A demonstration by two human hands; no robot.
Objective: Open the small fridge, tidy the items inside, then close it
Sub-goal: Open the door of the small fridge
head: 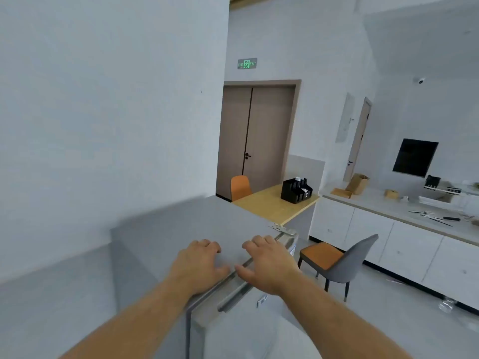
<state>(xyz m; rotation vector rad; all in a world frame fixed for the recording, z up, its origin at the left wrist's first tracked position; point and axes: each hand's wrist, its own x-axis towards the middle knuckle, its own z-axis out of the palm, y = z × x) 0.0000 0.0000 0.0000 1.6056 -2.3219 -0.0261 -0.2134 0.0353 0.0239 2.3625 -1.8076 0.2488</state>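
The small grey fridge (pixel 181 224) stands against the white wall, seen from above. Its door (pixel 233 314) faces lower right and looks shut, with a recessed handle strip along its top edge. My left hand (pixel 199 265) lies flat on the fridge top near the front edge, fingers spread, holding nothing. My right hand (pixel 269 263) rests over the top edge of the door, fingers slightly curled and apart, holding nothing. The inside of the fridge is hidden.
A grey chair with an orange seat (pixel 342 260) stands right of the fridge. Behind it is a wooden table (pixel 272 206) with a black organiser (pixel 295 190). White cabinets with a cluttered counter (pixel 404 218) run along the right wall.
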